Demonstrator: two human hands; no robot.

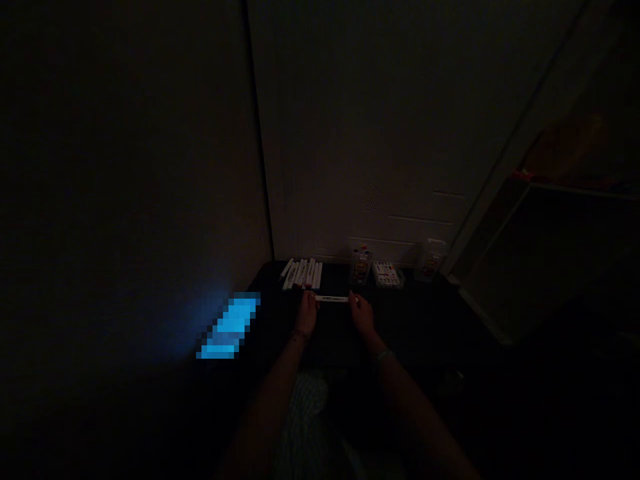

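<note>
A white marker (332,299) with dark print is held level above the dark table, one end in each hand. My left hand (307,313) closes round its left end. Round the right end, the fingers of my right hand (362,313) are closed. Just beyond my left hand lies a group of several white markers (302,273), side by side. Behind my right hand stands a clear container (361,265) with a few marker ends showing at its top. Beside it, a clear case (387,274) holds several white markers. The scene is very dark, so fine detail is lost.
Another clear container (431,260) stands at the table's back right. A pale wall (320,167) with raised patterns rises behind the table (415,320). At the left, a bright blue rectangle (233,327) is blurred into blocks. A dark framed panel (560,247) is at the right.
</note>
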